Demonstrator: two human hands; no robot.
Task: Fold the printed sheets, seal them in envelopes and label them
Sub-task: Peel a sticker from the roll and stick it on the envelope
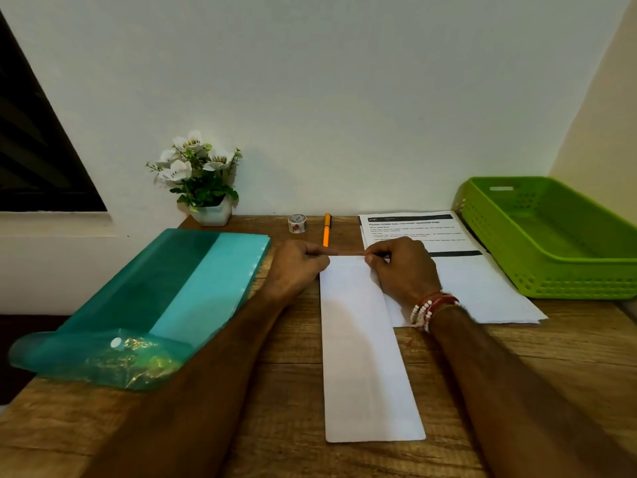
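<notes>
A white sheet folded lengthwise into a long narrow strip (pixel 365 357) lies on the wooden desk, running from the front edge toward the wall. At its far end my left hand (pixel 296 267) pinches the left corner, forefinger stretched along the far edge. My right hand (pixel 400 267) pinches the same edge near the right corner, fingers curled; beaded bracelets circle that wrist. A stack of printed sheets (pixel 465 270) lies to the right, partly under my right hand.
An empty green plastic basket (pixel 551 236) stands at the right. A teal plastic folder (pixel 155 298) lies at the left. By the wall are a tape roll (pixel 297 223), an orange pen (pixel 326 230) and a small flower pot (pixel 206 188).
</notes>
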